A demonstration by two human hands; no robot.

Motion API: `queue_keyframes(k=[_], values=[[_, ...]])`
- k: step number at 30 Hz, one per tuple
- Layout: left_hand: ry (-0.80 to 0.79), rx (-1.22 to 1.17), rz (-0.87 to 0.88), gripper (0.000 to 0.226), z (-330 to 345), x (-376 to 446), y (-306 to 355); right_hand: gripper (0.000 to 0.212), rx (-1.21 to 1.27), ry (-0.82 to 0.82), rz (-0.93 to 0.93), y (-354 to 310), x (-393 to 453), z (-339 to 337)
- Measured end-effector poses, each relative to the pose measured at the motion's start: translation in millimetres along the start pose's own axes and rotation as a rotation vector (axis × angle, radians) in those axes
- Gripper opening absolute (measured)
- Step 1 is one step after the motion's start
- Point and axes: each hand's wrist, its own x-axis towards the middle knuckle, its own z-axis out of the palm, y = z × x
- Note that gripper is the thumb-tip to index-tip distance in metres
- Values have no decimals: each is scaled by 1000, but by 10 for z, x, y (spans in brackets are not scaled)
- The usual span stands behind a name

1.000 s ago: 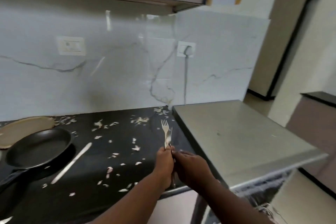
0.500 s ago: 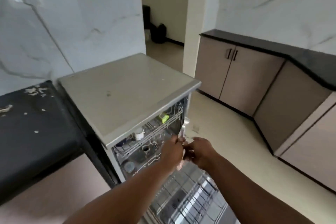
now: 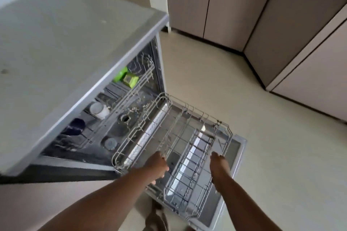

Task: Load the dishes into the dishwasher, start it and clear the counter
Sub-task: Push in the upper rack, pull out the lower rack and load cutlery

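The dishwasher stands open with its door folded down flat. The grey wire lower rack is pulled out over the door and looks bare. My left hand hovers over the rack's left part with its fingers curled under, so whatever it holds is hidden. My right hand reaches to the rack's right rim with its fingers stretched forward. No cutlery shows in either hand. Inside, the upper rack holds a white mug, a dark blue cup and green items.
Beige floor lies to the right of the door. Beige cabinets line the far side and the right wall. My foot stands on the floor just in front of the rack's near corner.
My view swung from the black counter down to the open dishwasher. My hands, joined on the forks before, have parted and now sit low over the pulled-out lower rack; the forks no longer show.
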Motion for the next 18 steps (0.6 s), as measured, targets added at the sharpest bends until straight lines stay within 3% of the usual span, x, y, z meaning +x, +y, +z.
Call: queue_keyframes(k=[5,10,18], values=[[-61,243,136,23,452,787,-130,43,-91,40,67,442,690,523],[2,511,338,25,969,1647,-156,41,-22,-10,130,751,1277,1042],[90,485,488,18,1674,2399,-326,30,-64,-11,138,921,2033,1386]])
